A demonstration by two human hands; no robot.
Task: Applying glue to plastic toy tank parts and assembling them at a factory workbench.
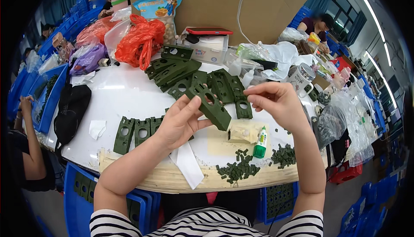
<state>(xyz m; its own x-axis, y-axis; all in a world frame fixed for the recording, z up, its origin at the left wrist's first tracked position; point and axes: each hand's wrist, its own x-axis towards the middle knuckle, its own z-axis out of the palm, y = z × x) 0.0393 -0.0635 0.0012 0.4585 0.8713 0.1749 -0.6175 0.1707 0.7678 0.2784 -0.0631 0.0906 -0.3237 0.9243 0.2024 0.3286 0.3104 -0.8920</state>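
My left hand (177, 123) grips a dark green plastic part (215, 113) with a round hole, holding it tilted above the table. To its right, my right hand (278, 104) is raised with thumb and forefinger pinched; whatever they hold is too small to make out. Below stands a small bottle (260, 144) with a green base and white tip, beside a tape-covered block (242, 132). Tiny dark green pieces form one pile (237, 169) near the table edge and another pile (283, 156) further right. Similar green parts (124, 134) lie in a row left of my left hand.
A heap of green parts (174, 71) lies behind my hands. Further back are a red plastic bag (140, 43), a snack bag (159, 6), a clear box (207, 49) and a mug (302, 78). White paper (187, 166) sits near the front edge. Other people work nearby.
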